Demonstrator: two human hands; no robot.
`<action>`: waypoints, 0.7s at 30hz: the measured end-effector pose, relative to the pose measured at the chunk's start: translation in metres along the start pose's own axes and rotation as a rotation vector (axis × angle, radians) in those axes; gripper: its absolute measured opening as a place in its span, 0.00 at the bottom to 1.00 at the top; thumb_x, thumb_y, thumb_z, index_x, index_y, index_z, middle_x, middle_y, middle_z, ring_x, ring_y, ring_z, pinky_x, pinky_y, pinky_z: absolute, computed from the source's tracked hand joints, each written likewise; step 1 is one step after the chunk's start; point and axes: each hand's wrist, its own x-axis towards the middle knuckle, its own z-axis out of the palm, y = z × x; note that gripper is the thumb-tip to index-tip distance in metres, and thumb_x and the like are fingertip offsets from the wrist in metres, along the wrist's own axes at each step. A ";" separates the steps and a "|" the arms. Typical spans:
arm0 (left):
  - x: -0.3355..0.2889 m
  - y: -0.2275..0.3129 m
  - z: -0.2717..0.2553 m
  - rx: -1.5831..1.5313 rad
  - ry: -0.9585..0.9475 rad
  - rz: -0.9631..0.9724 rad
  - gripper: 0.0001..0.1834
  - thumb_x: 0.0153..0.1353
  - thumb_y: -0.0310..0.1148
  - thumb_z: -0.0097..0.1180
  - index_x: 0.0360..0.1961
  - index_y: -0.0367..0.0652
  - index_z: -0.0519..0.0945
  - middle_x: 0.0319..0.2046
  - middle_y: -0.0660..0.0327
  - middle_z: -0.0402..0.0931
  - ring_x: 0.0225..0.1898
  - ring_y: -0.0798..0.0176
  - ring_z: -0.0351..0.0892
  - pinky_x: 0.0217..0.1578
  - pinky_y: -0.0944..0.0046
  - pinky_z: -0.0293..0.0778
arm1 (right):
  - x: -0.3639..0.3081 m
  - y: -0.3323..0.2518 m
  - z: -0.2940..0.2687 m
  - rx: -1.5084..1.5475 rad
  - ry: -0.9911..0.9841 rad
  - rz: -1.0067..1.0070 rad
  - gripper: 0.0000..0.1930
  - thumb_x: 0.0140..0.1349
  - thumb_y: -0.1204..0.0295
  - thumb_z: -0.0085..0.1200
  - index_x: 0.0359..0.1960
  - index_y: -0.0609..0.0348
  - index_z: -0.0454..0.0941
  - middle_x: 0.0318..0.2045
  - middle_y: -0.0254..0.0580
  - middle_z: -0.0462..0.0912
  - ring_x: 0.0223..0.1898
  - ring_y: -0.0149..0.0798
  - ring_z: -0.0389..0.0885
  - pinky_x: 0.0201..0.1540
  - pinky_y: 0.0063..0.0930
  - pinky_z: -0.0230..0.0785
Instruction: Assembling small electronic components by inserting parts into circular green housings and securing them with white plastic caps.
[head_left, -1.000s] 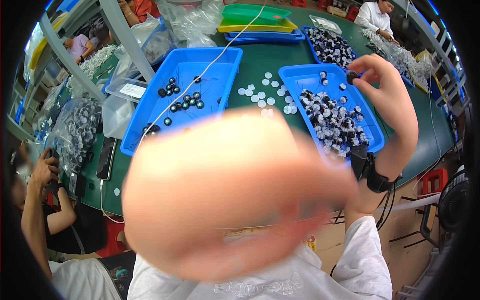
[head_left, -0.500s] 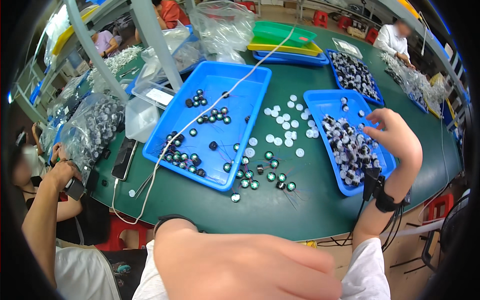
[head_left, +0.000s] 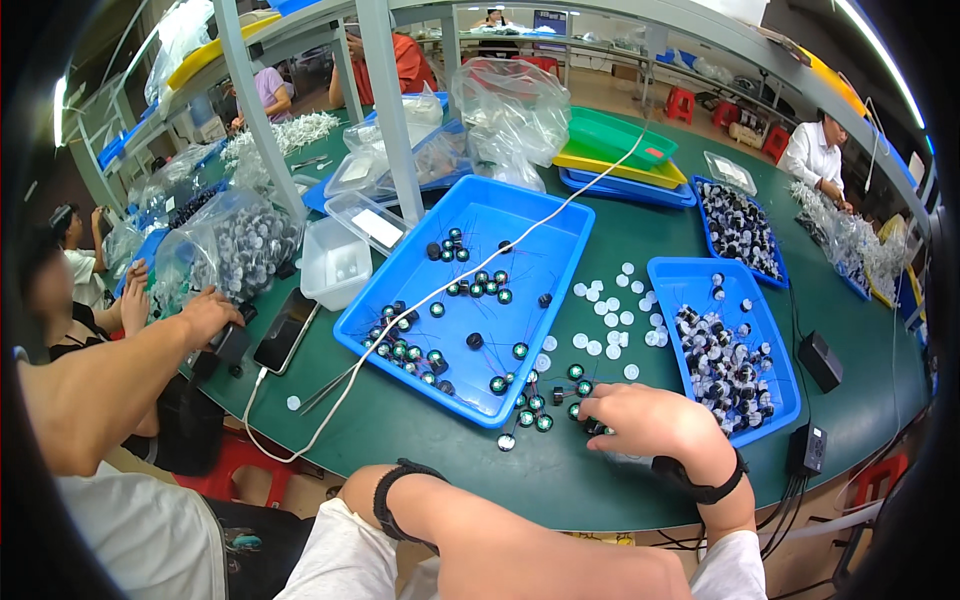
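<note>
My right hand point(head_left: 650, 425) reaches down over the table with thumb and fingers apart. Its fingertips are at a cluster of small round black parts point(head_left: 543, 422) with green tops and thin wires; whether they touch one is unclear. Across the lower edge lies my left hand point(head_left: 590, 578), back up, its fingers out of sight. Beyond my hands stands a blue tray point(head_left: 465, 215) with more of the round wired parts. To the right, another blue tray point(head_left: 665, 270) holds a heap of black parts with white caps. Loose translucent white discs point(head_left: 612, 320) lie between the trays.
A white cable point(head_left: 450, 285) runs across the left tray to a phone point(head_left: 287, 330). Tweezers point(head_left: 330, 390) lie nearby. At left, a co-worker's hand point(head_left: 210, 318) is by a filled plastic bag point(head_left: 245, 240). Black boxes point(head_left: 820, 360) with cables sit at right. Metal posts point(head_left: 390, 120) rise behind.
My right hand has left the right tray and come down and left to the loose wired parts. My left hand has moved lower. The whole view has shifted.
</note>
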 end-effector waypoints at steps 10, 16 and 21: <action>0.004 0.001 0.002 0.024 -0.031 0.105 0.08 0.46 0.18 0.53 0.14 0.33 0.68 0.14 0.58 0.62 0.14 0.60 0.58 0.15 0.64 0.52 | 0.011 -0.001 0.011 -0.034 0.078 -0.036 0.19 0.52 0.67 0.57 0.45 0.61 0.71 0.38 0.52 0.74 0.43 0.50 0.74 0.45 0.38 0.68; -0.001 -0.006 0.006 -0.122 0.029 0.082 0.10 0.43 0.16 0.51 0.11 0.35 0.65 0.12 0.60 0.59 0.13 0.60 0.58 0.14 0.63 0.50 | 0.010 0.000 0.014 -0.036 0.116 -0.004 0.17 0.55 0.65 0.56 0.46 0.56 0.73 0.36 0.47 0.73 0.41 0.47 0.74 0.44 0.38 0.67; -0.003 -0.001 0.009 -0.053 0.048 0.048 0.09 0.40 0.14 0.49 0.11 0.34 0.65 0.11 0.59 0.60 0.11 0.61 0.58 0.12 0.65 0.48 | 0.010 -0.003 0.011 -0.042 0.159 -0.054 0.18 0.55 0.65 0.55 0.47 0.55 0.73 0.35 0.47 0.73 0.41 0.48 0.74 0.44 0.37 0.67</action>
